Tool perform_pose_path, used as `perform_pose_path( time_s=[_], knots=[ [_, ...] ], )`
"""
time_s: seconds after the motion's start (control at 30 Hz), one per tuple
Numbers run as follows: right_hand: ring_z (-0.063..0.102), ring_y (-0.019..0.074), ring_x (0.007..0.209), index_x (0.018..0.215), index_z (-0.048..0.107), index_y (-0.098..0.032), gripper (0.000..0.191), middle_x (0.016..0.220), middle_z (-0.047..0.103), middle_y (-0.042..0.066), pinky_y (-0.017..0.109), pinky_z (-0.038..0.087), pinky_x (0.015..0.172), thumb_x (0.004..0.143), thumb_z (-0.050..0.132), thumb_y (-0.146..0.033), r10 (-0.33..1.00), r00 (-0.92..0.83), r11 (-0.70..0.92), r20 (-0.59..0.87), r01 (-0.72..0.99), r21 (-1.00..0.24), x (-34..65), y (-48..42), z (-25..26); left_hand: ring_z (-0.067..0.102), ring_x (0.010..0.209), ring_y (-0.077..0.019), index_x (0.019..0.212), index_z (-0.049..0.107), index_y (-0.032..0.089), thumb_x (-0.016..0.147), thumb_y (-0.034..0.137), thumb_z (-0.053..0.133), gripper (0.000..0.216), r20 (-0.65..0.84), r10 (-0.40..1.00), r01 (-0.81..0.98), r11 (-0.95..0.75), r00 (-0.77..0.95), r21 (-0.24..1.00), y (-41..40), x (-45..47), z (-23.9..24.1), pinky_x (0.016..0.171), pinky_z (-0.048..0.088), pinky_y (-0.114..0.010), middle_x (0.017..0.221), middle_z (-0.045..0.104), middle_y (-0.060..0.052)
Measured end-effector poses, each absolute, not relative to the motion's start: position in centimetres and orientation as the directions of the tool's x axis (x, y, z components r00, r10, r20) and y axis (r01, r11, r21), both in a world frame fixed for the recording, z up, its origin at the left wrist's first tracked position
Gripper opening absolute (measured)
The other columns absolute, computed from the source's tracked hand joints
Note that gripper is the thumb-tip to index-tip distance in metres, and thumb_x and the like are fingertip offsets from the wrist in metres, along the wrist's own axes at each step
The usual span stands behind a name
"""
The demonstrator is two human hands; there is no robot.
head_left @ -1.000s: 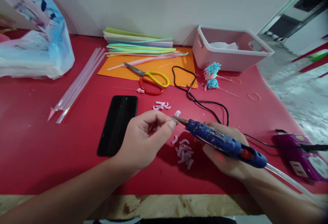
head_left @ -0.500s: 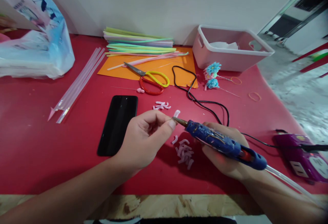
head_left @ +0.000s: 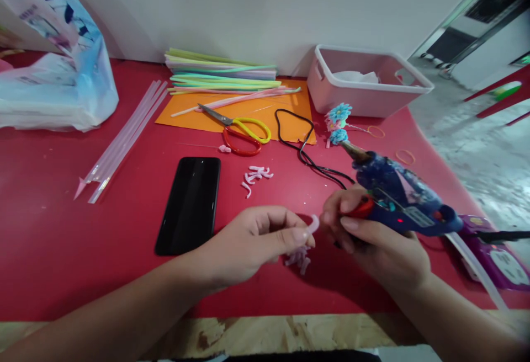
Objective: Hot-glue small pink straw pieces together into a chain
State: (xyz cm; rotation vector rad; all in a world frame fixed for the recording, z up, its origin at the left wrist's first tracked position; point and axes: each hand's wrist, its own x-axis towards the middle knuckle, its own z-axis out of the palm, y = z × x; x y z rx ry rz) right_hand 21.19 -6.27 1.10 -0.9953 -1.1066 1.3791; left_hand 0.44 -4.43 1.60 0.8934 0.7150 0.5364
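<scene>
My left hand (head_left: 269,238) is closed, pinching a short, curved, pale pink pipe-cleaner piece (head_left: 313,224) between thumb and fingers. Wrapped round the handle of a blue hot glue gun (head_left: 403,185) is my right hand (head_left: 372,235), its fingers near the red trigger. The gun's nozzle points up and left, away from the held piece. A clear glue stick (head_left: 480,273) sticks out of its back. A pile of pink pieces (head_left: 298,259) lies below my left fingertips, partly hidden by them. Farther back lies a smaller group of curved pink pieces (head_left: 257,174).
A black phone (head_left: 188,205) lies left of my left hand. Behind are scissors (head_left: 236,123), pipe cleaners (head_left: 223,75) on orange card (head_left: 182,113), a black cord (head_left: 306,158), blue flowers (head_left: 339,113) and a pink basket (head_left: 364,94). A purple power box (head_left: 497,257) stands right.
The glue gun has turned and its nozzle has moved up and right, away from my left hand. My left hand has shifted right and nearer. Another curved piece now shows beside the far group.
</scene>
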Motion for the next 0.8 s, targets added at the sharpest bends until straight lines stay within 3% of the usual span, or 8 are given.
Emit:
perform_pose_path(
  time_s=[0.13, 0.23, 0.4, 0.63, 0.73, 0.8],
  knots=[
    [0.049, 0.0065, 0.04, 0.092, 0.061, -0.022, 0.017, 0.078, 0.074, 0.001, 0.02, 0.041, 0.041, 0.081, 0.072, -0.029, 0.956, -0.252, -0.233, -0.152, -0.335, -0.913, 20.7, -6.7, 1.4, 0.031, 0.053, -0.0076, 0.079, 0.069, 0.016, 0.088, 0.038, 0.07, 0.023, -0.391, 0.461, 0.006, 0.641, 0.797, 0.768, -4.6, 0.3, 1.7, 0.05, 0.019, -0.023, 0.061, 0.045, 0.005],
    [0.056, 0.0081, 0.045, 0.097, 0.06, -0.023, 0.024, 0.081, 0.076, 0.003, 0.018, 0.039, 0.041, 0.084, 0.075, -0.036, 0.897, -0.394, -0.352, -0.199, -0.366, -0.861, 20.9, -7.1, 0.9, 0.032, 0.053, -0.0069, 0.079, 0.068, 0.015, 0.084, 0.039, 0.072, 0.025, -0.416, 0.395, 0.031, 0.693, 0.819, 0.72, -4.5, 0.3, 1.7, 0.051, 0.018, -0.024, 0.063, 0.045, 0.005],
    [0.062, 0.0074, 0.05, 0.099, 0.062, -0.023, 0.026, 0.081, 0.075, 0.003, 0.013, 0.039, 0.042, 0.084, 0.078, -0.036, 0.844, -0.497, -0.424, -0.2, -0.393, -0.816, 20.9, -7.3, 0.4, 0.038, 0.056, -0.006, 0.076, 0.066, 0.014, 0.08, 0.033, 0.073, 0.02, -0.433, 0.369, 0.02, 0.741, 0.823, 0.671, -4.4, 0.4, 1.6, 0.051, 0.021, -0.023, 0.074, 0.057, 0.001],
    [0.058, 0.006, 0.048, 0.094, 0.061, -0.023, 0.028, 0.076, 0.072, -0.001, 0.013, 0.037, 0.04, 0.08, 0.082, -0.035, 0.848, -0.469, -0.442, -0.245, -0.371, -0.817, 21.0, -7.3, 0.9, 0.031, 0.052, -0.0057, 0.077, 0.065, 0.015, 0.075, 0.032, 0.077, 0.022, -0.474, 0.347, 0.003, 0.804, 0.809, 0.594, -4.6, 0.4, 1.8, 0.048, 0.018, -0.024, 0.066, 0.053, 0.004],
    [0.063, 0.0098, 0.055, 0.091, 0.059, -0.023, 0.032, 0.072, 0.07, -0.001, 0.014, 0.036, 0.041, 0.077, 0.085, -0.037, 0.859, -0.411, -0.453, -0.305, -0.335, -0.826, 21.1, -7.3, 1.0, 0.029, 0.05, -0.006, 0.079, 0.066, 0.015, 0.078, 0.036, 0.074, 0.023, -0.503, 0.371, 0.048, 0.767, 0.781, 0.64, -4.7, 0.7, 1.9, 0.047, 0.017, -0.024, 0.063, 0.048, 0.005],
    [0.059, 0.008, 0.05, 0.091, 0.058, -0.023, 0.032, 0.071, 0.069, -0.003, 0.015, 0.036, 0.04, 0.077, 0.084, -0.036, 0.87, -0.404, -0.432, -0.283, -0.349, -0.831, 21.1, -7.1, 1.0, 0.035, 0.053, -0.0072, 0.084, 0.067, 0.015, 0.08, 0.035, 0.071, 0.02, -0.508, 0.461, 0.068, 0.689, 0.728, 0.721, -4.9, 0.9, 1.9, 0.049, 0.023, -0.023, 0.067, 0.051, 0.003]
  ],
)
